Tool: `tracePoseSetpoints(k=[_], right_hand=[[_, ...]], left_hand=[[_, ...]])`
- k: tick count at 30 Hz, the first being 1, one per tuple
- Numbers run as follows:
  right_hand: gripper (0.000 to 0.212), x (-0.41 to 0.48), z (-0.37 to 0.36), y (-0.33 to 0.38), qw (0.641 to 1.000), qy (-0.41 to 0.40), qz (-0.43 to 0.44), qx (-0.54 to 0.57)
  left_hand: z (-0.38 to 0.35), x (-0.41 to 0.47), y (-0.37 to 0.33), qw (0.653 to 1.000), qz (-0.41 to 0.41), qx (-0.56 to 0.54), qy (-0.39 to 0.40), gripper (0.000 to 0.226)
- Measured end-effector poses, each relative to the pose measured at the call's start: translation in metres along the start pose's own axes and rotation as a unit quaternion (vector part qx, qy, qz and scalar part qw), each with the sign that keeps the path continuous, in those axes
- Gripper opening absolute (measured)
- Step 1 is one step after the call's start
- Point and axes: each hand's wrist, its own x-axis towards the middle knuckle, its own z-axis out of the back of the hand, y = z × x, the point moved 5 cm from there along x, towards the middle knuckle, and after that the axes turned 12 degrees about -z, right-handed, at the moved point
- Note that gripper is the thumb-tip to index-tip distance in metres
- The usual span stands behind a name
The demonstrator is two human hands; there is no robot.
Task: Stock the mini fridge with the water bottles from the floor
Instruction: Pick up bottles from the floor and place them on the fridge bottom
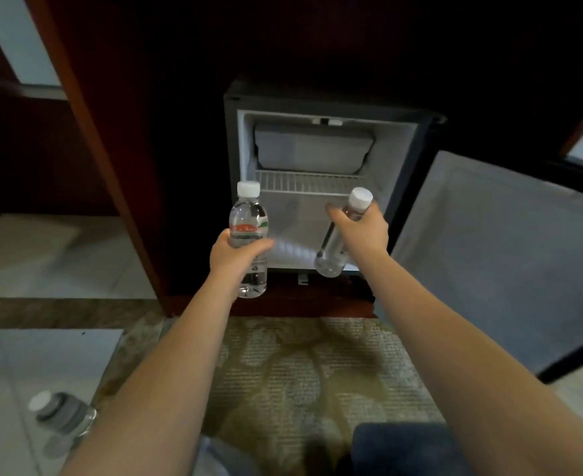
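Both hands are loaded in front of the open mini fridge (231, 149). L hand (235, 257) is wrapped round the lower half of the L bottle (248, 214), fingers & thumb curled right round it. That bottle is upright, cap up, in front of the fridge's left front edge, i.e. not lined up w/ the opening yet. R hand (363, 231) grips the R bottle (333, 250) high up, just below the cap, fingers curled over it. That one is tilted, cap up and to the right, base down and to the left, w/ the base hanging about level w/ the front lip of the fridge floor. What the next move turns on, imo: the R bottle's long axis runs slantwise across the opening, not vertical, so the base has to swing back under the grip before it can stand below the wire shelf (303, 183). R hand looks nearer the lower compartment, already in front of its right half, so I'd put that one in first, toward the back right corner, then bring the L one across. I can't judge headroom under the shelf from here. The door (489, 255) is swung wide to the right, clear of both arms. A third bottle (61, 415), blurred, sits on the floor tiles beside the left forearm, so plenty of the task is left.
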Motion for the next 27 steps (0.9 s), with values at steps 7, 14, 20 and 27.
tracePoseSetpoints(k=[7, 14, 20, 27], right_hand=[[0.039, 0.073, -0.068, -0.037, 0.999, 0.052, 0.012, 0.009], [0.04, 0.122, -0.138, -0.059, 0.996, 0.08, 0.038, 0.011], [0.039, 0.15, -0.202, -0.06, 0.992, 0.119, 0.041, 0.019], [0.032, 0.169, -0.238, -0.07, 0.987, 0.152, 0.052, 0.015]], left_hand=[[-0.013, 0.074, 0.064, 0.999, 0.023, 0.015, -0.044, 0.054], [-0.024, 0.11, 0.119, 0.999, 0.023, -0.012, -0.02, 0.052], [-0.017, 0.13, 0.152, 1.0, 0.013, -0.006, -0.009, 0.056], [-0.011, 0.136, 0.177, 0.998, 0.036, 0.008, -0.045, 0.056]])
